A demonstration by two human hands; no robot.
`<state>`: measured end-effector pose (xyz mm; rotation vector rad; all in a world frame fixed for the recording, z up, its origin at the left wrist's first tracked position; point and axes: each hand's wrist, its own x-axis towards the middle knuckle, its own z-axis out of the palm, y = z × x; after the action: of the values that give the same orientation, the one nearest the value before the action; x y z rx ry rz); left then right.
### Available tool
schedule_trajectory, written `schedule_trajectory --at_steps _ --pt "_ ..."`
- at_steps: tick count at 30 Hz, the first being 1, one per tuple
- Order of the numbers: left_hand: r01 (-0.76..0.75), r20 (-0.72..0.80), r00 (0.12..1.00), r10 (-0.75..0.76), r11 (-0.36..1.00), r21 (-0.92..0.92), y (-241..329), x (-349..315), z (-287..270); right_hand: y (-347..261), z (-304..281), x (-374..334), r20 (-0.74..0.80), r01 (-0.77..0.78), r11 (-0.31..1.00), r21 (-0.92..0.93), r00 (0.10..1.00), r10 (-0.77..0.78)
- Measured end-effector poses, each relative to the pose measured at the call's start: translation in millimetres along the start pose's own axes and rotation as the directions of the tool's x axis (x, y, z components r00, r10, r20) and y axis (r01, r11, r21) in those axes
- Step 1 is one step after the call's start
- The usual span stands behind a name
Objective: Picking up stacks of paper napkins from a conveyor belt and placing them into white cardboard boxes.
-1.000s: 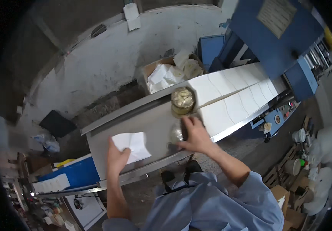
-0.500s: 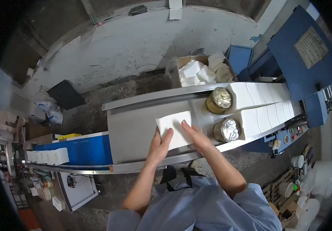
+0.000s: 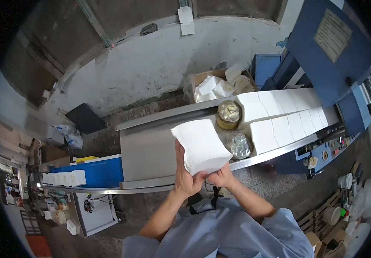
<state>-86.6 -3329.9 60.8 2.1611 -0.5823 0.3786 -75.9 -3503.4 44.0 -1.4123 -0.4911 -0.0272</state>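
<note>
A thick stack of white paper napkins (image 3: 200, 144) is between my hands, tilted so its broad top and layered near edge show. My left hand (image 3: 187, 178) grips its left side and lower corner, the fingers partly hidden behind it. My right hand (image 3: 222, 176) is closed on the near right edge, most fingers out of sight underneath. Right of the stack, two round foil-covered weights, one farther back (image 3: 229, 115) and one nearer (image 3: 240, 145), rest against two long rows of upright white napkins (image 3: 280, 105) on the metal table (image 3: 144, 150).
A blue conveyor belt (image 3: 103, 173) carries small white stacks (image 3: 65, 178) at the left. Behind the table stands a cardboard box (image 3: 200, 79) of crumpled white paper. At the right is a blue machine (image 3: 318, 47) with a raised panel. Metal rails (image 3: 151, 118) edge the table.
The napkin stack has been raised and tipped, so its thick edge now shows. Both hands have shifted to its near lower edge, the right one from the top face. The head view has shifted slightly.
</note>
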Motion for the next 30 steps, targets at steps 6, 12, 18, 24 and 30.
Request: schedule_trajectory --at_steps 6,12,18,24,30 --pt "-0.012 -0.029 1.000 0.012 1.000 -0.009 45 10 9 -2 -13 -24 -0.112 0.072 0.993 0.094 0.992 -0.062" --pt "0.068 0.021 0.998 -0.067 0.997 -0.042 98 25 -5 23 -15 -48 -0.200 -0.019 0.917 0.397 0.974 0.107" --pt "0.407 0.019 0.913 -0.408 0.913 0.023 116 13 -38 48 6 -68 -0.056 -0.180 0.573 0.800 0.927 0.370" --pt "0.463 0.022 0.871 -0.491 0.803 -0.375 52 -22 -91 28 40 -76 0.127 -0.293 0.523 0.800 0.935 0.330" --pt "0.573 0.402 0.746 -0.530 0.204 -0.794 -30 -128 -134 7 114 -81 0.244 -0.498 0.414 0.762 0.812 0.530"
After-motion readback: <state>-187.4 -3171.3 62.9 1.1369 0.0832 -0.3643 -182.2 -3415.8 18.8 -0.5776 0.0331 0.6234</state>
